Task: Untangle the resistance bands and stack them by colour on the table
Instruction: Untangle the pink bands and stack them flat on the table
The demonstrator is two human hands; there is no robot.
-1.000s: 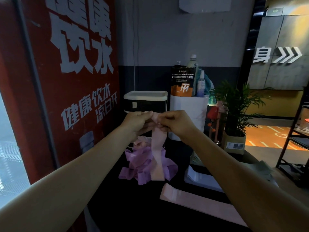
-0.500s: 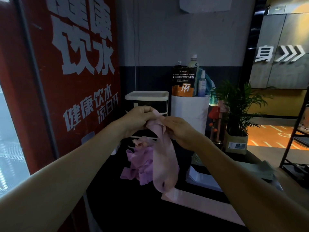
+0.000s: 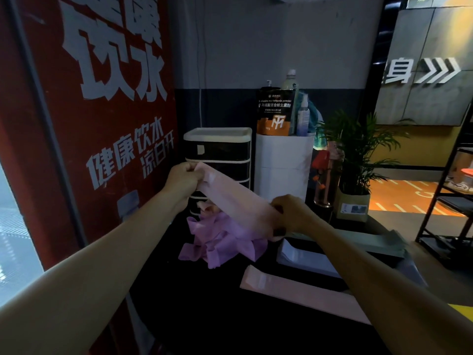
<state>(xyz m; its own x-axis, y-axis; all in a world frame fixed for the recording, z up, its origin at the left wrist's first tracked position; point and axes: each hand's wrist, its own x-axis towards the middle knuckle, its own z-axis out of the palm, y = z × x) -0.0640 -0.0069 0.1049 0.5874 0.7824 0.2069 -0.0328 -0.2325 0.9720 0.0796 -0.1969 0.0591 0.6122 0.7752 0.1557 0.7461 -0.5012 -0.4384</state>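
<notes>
A pale pink resistance band (image 3: 235, 198) is stretched flat in the air between my hands. My left hand (image 3: 183, 181) grips its upper left end; my right hand (image 3: 291, 215) grips its lower right end. Under it, a tangled heap of purple bands (image 3: 217, 242) lies on the dark table (image 3: 204, 303). Another pink band (image 3: 302, 293) lies flat on the table in front of the heap. To the right lie a flat grey-white band stack (image 3: 302, 260) and a flat green band stack (image 3: 378, 243).
A red poster wall (image 3: 97, 124) stands close on the left. Behind the table are a black-and-white drawer unit (image 3: 220, 149), a white bin (image 3: 281, 165) with bottles and a pouch on top, and a potted plant (image 3: 355, 160). A black shelf rack (image 3: 450, 201) stands at right.
The pink band hung folded from both hands held together; now my hands have drawn apart, the right one down and right, and the band is pulled out flat clear of the purple heap.
</notes>
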